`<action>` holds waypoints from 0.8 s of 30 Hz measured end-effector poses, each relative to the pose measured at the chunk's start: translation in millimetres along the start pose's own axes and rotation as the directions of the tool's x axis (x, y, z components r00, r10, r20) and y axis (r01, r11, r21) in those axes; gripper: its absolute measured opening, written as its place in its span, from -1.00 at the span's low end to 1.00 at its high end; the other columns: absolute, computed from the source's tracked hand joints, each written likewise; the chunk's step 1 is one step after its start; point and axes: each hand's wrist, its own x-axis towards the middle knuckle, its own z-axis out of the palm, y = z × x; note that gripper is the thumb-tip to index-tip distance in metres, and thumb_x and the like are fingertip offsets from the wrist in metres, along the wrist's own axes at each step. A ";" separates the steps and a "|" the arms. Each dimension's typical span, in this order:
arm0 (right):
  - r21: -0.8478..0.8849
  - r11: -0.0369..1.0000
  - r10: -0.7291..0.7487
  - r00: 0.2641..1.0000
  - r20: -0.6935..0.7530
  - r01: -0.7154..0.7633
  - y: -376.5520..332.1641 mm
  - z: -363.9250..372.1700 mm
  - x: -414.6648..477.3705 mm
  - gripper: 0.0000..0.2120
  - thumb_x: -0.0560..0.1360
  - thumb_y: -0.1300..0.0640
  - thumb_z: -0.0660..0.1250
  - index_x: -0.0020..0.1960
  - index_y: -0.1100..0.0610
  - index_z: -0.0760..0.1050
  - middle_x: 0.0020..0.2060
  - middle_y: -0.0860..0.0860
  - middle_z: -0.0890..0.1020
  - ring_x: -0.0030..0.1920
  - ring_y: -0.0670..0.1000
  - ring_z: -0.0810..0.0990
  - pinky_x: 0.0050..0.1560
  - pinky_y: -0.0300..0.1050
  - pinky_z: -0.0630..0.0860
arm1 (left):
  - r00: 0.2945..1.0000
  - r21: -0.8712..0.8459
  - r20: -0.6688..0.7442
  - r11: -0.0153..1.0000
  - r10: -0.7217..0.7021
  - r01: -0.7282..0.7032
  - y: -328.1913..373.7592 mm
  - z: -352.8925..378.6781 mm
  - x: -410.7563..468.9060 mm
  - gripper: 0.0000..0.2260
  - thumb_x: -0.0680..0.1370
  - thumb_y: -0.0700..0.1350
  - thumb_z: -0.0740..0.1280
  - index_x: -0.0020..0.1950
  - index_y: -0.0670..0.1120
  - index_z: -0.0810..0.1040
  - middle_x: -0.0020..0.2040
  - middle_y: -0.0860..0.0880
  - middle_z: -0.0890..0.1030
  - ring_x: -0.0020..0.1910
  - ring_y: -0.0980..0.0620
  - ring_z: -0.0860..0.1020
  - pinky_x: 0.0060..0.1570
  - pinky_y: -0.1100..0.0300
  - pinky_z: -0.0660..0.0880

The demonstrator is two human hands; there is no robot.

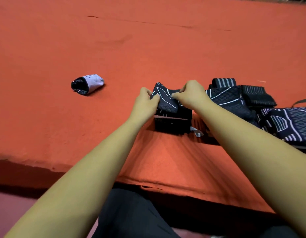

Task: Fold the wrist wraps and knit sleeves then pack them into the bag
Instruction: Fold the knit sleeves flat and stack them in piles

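Note:
A dark navy knit sleeve (166,102) with white lines and a diamond pattern is held up over the orange table (148,48). My left hand (145,102) pinches its left edge, and my right hand (191,96) pinches its right edge. The sleeve's lower ribbed end (172,124) rests on the table. A rolled sleeve (87,84), white outside and dark inside, lies to the left by itself. To the right sits a pile of more dark sleeves (227,98) and striped black wrist wraps (257,95).
Another patterned sleeve (289,122) lies at the far right edge, with a dark strap (301,101) behind it. The table's front edge (166,184) runs below my forearms. A small white tag (196,132) lies beside the held sleeve.

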 end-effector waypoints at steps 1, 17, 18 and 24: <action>0.020 1.000 0.002 0.999 -0.034 -0.001 3.4 0.8 -1.7 -0.82 0.44 0.19 0.33 -0.13 0.33 0.57 -0.19 0.26 0.61 -0.10 0.26 0.58 -0.31 -0.01 0.46 | 1.000 0.050 -0.023 0.999 0.021 -0.020 0.6 4.3 -2.5 -0.85 0.61 -0.03 0.24 0.04 -0.11 0.40 -0.07 -0.09 0.57 -0.09 -0.09 0.52 -0.17 0.09 0.32; 0.210 0.957 -0.143 0.954 -0.263 0.201 -72.6 5.1 -6.2 -0.71 0.45 0.24 0.13 0.07 0.28 0.53 0.10 0.23 0.53 0.15 0.25 0.48 0.20 0.03 0.43 | 0.974 -0.211 -0.084 0.959 -0.213 0.191 -28.0 -53.8 18.8 -0.60 0.70 0.11 0.02 0.20 -0.17 0.47 0.00 -0.12 0.55 -0.22 0.03 0.47 -0.18 0.14 0.43; 0.238 0.952 -0.141 0.968 -0.208 0.190 -83.6 14.0 -4.2 -0.72 0.44 0.24 0.14 0.06 0.29 0.53 0.08 0.23 0.55 0.11 0.25 0.50 0.14 0.00 0.45 | 0.972 -0.184 -0.117 0.966 -0.204 0.180 -37.9 -69.0 23.0 -0.66 0.69 0.10 0.07 0.13 -0.13 0.46 -0.05 -0.09 0.54 -0.25 0.04 0.46 -0.19 0.14 0.43; 0.232 0.953 -0.208 0.977 0.039 0.193 -145.6 85.8 4.2 -0.89 0.43 0.18 0.17 -0.15 0.22 0.42 -0.08 0.32 0.53 -0.02 0.29 0.47 -0.04 0.02 0.31 | 0.930 0.120 -0.329 0.970 -0.160 0.210 -95.1 -152.0 39.7 -0.75 0.54 -0.07 0.25 -0.31 -0.03 0.29 -0.40 0.01 0.34 -0.41 0.00 0.29 -0.48 0.25 0.23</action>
